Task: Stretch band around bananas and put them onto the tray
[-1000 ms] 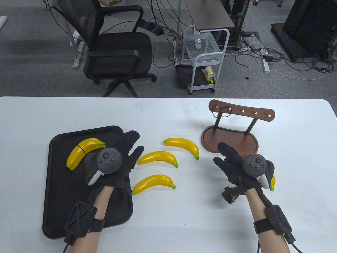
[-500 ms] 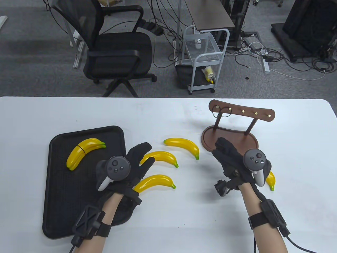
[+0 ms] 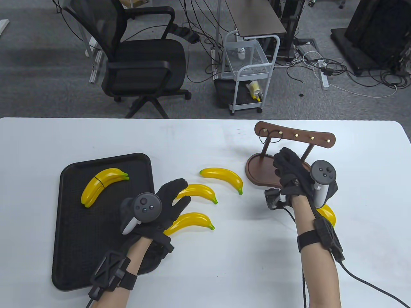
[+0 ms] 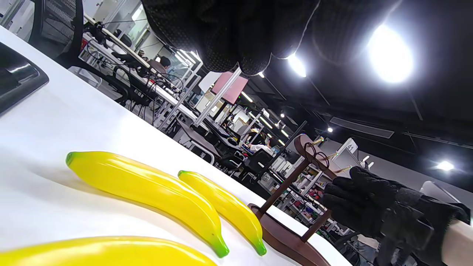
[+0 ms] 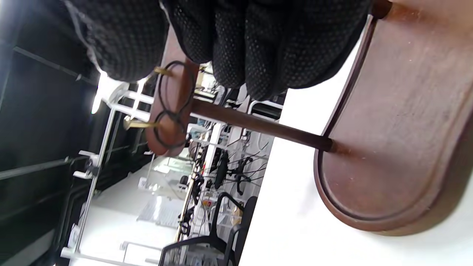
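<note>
With your right hand (image 3: 293,175) open over the wooden stand (image 3: 257,170), reach just past your fingertips for the band (image 3: 272,136) — pinch one loop only — while your left hand (image 3: 160,202) hovers open above the loose bananas (image 3: 196,192).

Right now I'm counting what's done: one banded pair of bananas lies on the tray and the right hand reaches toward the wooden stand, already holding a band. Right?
Not quite: the right hand holds nothing. In the right wrist view the bands hang on the wooden stand pegs. The banded pair does lie on the tray.
</note>
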Demonstrator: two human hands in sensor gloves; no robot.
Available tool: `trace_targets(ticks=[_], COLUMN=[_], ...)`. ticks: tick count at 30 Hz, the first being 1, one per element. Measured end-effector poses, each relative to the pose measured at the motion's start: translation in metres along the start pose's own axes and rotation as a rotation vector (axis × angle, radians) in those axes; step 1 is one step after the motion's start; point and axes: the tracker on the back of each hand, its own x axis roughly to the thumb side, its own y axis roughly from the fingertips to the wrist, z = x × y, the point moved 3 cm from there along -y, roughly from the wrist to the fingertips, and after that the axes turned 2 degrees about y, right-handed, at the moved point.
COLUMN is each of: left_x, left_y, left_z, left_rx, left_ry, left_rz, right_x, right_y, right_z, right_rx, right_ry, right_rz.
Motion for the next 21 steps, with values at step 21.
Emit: trace_targets(ticks=[21], left_x=[0.003], left_y=[-0.001], left_z=[0.005], left_rx=[-0.027], left_ry=[-0.038], left_rz=[0.012], right_x=[-0.016], right_y=[-0.034], right_z=[-0.032], right_rx=[-0.048], right_ry=[-0.269], right_rz=[-0.169])
